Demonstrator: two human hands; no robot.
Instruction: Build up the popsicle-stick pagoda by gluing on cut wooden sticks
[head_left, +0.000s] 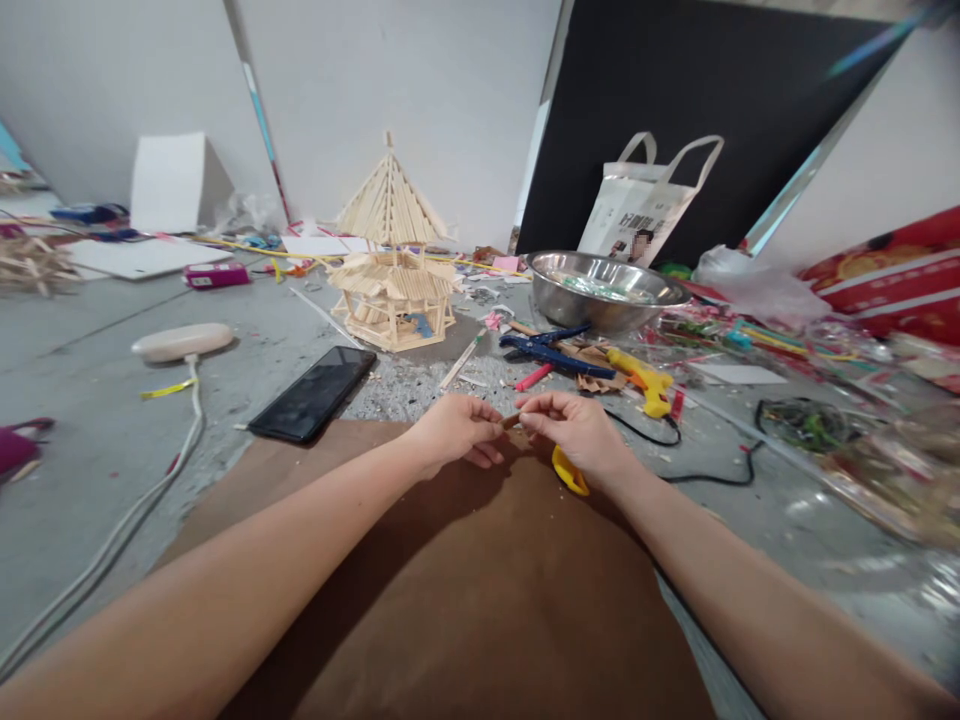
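My left hand (459, 432) and my right hand (581, 432) meet over a brown sheet (465, 600), fingertips pinched together. Between them runs a small thin brownish strip (511, 422), closed on from both ends; its exact kind is too small to make out. Under my right palm, partly hidden, lies a yellow curved piece (570, 472) that looks like a handle. Beyond the hands stands a small pavilion model (394, 290) built of pale wooden sticks, with two roof tiers. A black phone (313, 393) rests at the sheet's upper left edge.
Dark blue pliers (559, 350) and a yellow glue gun (643, 382) with a black cord lie ahead to the right. Behind them are a steel bowl (607, 290) and a white bag (637, 205). A white power strip (184, 342) trails its cable at left. Scraps litter the floor.
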